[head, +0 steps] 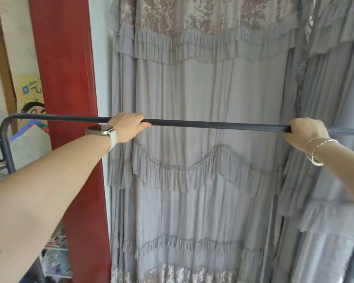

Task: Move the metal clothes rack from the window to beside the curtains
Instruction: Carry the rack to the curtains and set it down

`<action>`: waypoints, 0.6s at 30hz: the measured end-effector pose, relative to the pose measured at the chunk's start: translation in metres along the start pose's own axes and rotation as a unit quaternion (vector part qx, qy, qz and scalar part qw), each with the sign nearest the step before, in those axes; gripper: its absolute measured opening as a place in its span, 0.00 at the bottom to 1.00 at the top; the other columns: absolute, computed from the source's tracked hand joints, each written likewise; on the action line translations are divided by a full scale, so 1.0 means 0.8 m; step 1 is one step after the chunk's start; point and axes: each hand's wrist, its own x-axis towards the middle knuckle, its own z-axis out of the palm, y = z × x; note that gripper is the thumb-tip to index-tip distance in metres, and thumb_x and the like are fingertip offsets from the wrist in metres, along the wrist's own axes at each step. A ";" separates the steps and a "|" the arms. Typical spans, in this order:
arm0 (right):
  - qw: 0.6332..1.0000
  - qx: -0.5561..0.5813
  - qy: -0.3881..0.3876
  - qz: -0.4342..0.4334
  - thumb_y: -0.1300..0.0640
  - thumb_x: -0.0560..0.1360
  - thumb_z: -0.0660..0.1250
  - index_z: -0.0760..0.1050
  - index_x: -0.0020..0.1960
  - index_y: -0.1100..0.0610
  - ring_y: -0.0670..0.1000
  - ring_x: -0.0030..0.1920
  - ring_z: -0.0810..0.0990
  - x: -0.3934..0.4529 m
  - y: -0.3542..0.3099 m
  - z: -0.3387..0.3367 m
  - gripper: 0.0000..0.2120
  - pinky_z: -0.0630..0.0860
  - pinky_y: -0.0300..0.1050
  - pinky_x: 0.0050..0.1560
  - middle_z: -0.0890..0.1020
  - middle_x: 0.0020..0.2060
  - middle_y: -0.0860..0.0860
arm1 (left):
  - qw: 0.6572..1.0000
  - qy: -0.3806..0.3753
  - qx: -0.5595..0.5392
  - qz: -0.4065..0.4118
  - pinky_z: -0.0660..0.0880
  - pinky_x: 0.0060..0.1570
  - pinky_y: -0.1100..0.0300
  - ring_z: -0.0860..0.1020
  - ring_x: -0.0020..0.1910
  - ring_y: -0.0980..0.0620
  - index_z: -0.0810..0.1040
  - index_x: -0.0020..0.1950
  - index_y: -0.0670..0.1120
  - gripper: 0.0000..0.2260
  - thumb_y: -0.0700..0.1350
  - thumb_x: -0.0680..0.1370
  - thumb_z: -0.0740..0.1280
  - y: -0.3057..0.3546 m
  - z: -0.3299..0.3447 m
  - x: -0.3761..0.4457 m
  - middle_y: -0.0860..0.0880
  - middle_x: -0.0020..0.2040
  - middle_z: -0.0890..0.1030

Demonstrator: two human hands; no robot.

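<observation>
hands: two, left hand (127, 127) and right hand (307, 133)
clothes rack (213, 123): one
curtains (202, 139): one set
watch (102, 131): one
bracelets (319, 150): two at least

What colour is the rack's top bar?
Dark grey-black: the metal clothes rack's top bar, gripped by both hands, seen in the head view.

Clothes rack (213, 123): right end of top bar cut off by frame edge, feet out of view. Bar hidden inside left hand (127, 127) & right hand (307, 133). Clutter bottom left (55, 260) too blurred to ID.
</observation>
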 end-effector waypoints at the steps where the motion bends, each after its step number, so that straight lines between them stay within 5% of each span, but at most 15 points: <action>1: 1.000 -0.001 -0.014 0.014 0.57 0.74 0.61 0.79 0.43 0.62 0.61 0.46 0.82 0.000 0.012 -0.004 0.11 0.73 0.49 0.47 0.83 0.43 0.61 | 1.000 -0.007 0.000 0.010 0.63 0.29 0.55 0.71 0.30 0.49 0.64 0.36 0.48 0.19 0.60 0.79 0.50 0.014 -0.002 0.004 0.49 0.31 0.71; 12: 0.997 0.037 -0.047 0.052 0.58 0.76 0.59 0.77 0.46 0.64 0.63 0.49 0.80 0.001 0.048 -0.005 0.11 0.71 0.53 0.54 0.82 0.46 0.63 | 0.999 -0.007 0.015 0.028 0.60 0.27 0.55 0.69 0.27 0.49 0.66 0.40 0.45 0.19 0.57 0.81 0.50 0.064 -0.018 -0.004 0.48 0.30 0.71; 18: 0.998 0.028 -0.046 0.014 0.57 0.77 0.59 0.77 0.47 0.61 0.60 0.49 0.81 0.000 0.022 -0.007 0.10 0.70 0.49 0.49 0.82 0.46 0.59 | 1.000 -0.005 0.026 0.010 0.67 0.40 0.52 0.71 0.33 0.47 0.63 0.38 0.48 0.16 0.55 0.81 0.50 0.042 -0.015 -0.013 0.51 0.31 0.69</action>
